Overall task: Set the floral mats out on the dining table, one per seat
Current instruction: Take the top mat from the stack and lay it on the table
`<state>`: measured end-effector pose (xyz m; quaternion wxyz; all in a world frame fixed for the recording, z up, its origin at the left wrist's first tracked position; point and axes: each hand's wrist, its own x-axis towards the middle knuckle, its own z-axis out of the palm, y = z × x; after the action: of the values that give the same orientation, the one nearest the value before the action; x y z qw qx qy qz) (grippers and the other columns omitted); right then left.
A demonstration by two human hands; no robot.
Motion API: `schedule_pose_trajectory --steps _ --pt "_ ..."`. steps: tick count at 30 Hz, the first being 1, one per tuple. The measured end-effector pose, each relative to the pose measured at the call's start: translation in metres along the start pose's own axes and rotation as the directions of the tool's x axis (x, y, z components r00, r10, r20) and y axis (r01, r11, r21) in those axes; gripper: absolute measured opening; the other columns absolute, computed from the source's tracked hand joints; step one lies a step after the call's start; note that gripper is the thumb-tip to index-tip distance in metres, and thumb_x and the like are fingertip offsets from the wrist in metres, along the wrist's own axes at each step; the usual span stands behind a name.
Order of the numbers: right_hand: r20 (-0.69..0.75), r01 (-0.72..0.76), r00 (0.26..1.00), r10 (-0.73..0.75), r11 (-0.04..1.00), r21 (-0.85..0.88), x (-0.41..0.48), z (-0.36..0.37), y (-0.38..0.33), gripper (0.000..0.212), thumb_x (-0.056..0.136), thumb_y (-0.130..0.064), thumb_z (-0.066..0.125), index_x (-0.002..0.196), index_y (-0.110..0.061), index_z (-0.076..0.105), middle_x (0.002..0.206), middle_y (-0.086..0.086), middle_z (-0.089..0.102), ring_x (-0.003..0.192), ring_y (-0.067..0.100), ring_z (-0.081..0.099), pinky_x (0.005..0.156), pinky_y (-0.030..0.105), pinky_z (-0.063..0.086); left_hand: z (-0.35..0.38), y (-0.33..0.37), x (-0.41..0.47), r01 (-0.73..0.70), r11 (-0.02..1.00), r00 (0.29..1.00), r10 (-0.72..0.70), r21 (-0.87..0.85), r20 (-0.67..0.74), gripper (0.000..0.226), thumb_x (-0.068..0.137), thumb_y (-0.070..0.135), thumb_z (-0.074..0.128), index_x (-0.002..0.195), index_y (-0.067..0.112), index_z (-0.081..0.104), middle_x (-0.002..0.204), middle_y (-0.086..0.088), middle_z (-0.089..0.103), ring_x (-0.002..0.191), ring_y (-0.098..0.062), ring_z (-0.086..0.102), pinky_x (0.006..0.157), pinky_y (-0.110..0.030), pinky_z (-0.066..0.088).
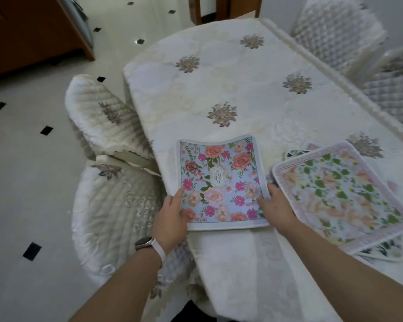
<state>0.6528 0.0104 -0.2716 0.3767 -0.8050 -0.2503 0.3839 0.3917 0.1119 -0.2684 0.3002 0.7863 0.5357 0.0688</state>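
One floral mat (220,182) lies on the table (230,94), left of the stacked mats (340,196).

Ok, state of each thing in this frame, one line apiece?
Blue floral mat with pink and peach roses: flat at table's near edge, held on both sides.
Left hand: gripping the mat's left edge.
Right hand: gripping the mat's right edge.
Pink-bordered floral mat with green leaves: tops a stack, undealt.
Cream embroidered tablecloth: spread, otherwise bare.

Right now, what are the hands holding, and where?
The blue floral mat, by its two side edges near the bottom corners: left hand on its left edge, right hand on its right.
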Motion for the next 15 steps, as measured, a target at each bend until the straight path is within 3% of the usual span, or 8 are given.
schedule_pose_trajectory --steps 2,5,10,13,15 --pt "-0.002 0.014 1.000 -0.014 0.997 -0.072 0.005 0.011 -0.004 0.010 0.094 -0.020 0.054 0.100 -0.027 0.060 0.079 0.004 0.061 0.066 0.021 0.056 0.065 0.044 0.056 0.002 -0.018 -0.003 0.052 0.999 0.999 -0.052 0.014 0.017 0.063 0.096 0.021 0.053 0.151 0.028 0.024 0.122 -0.002 0.048 0.093 -0.022 0.056 0.071 -0.037 0.052" --pt "0.004 0.026 1.000 -0.025 0.993 -0.117 0.009 0.018 -0.005 0.008 0.094 -0.023 0.055 0.096 -0.031 0.058 0.079 0.000 0.062 0.066 0.020 0.057 0.066 0.038 0.055 0.011 -0.030 -0.006 0.118 0.993 0.991 -0.120 0.028 0.062 0.064 0.095 0.020 0.052 0.151 0.030 0.022 0.123 -0.002 0.046 0.088 -0.021 0.056 0.066 -0.035 0.050" --pt "0.001 -0.104 0.995 0.104 0.994 -0.039 0.018 0.018 0.007 0.009 0.091 -0.016 0.062 0.100 -0.017 0.061 0.086 0.009 0.065 0.073 0.022 0.062 0.057 0.032 0.055 0.025 -0.033 -0.005 0.214 0.977 0.973 -0.213 -0.003 0.094 0.060 0.094 0.016 0.048 0.149 0.031 0.027 0.123 -0.003 0.044 0.084 -0.018 0.051 0.070 -0.034 0.049" --pt "-0.032 -0.150 0.988 0.151 0.988 0.035 0.013 0.017 0.009 0.008 0.089 -0.007 0.061 0.096 -0.011 0.059 0.085 0.009 0.065 0.069 0.019 0.062 0.053 0.022 0.046 0.023 -0.036 -0.004 0.215 0.974 0.968 -0.223 0.071 0.115 0.050 0.094 0.026 0.049 0.142 0.029 0.035 0.123 -0.004 0.044 0.091 -0.023 0.056 0.069 -0.032 0.047" --pt "-0.050 -0.171 0.983 0.179 0.976 0.132 0.004 0.018 0.011 0.012 0.088 -0.003 0.060 0.097 -0.011 0.060 0.087 0.008 0.066 0.074 0.021 0.065 0.057 0.022 0.050 0.018 -0.037 0.001 0.184 0.978 0.975 -0.194 0.099 0.109 0.051 0.089 0.035 0.053 0.138 0.026 0.039 0.121 -0.004 0.043 0.099 -0.024 0.055 0.074 -0.034 0.049"
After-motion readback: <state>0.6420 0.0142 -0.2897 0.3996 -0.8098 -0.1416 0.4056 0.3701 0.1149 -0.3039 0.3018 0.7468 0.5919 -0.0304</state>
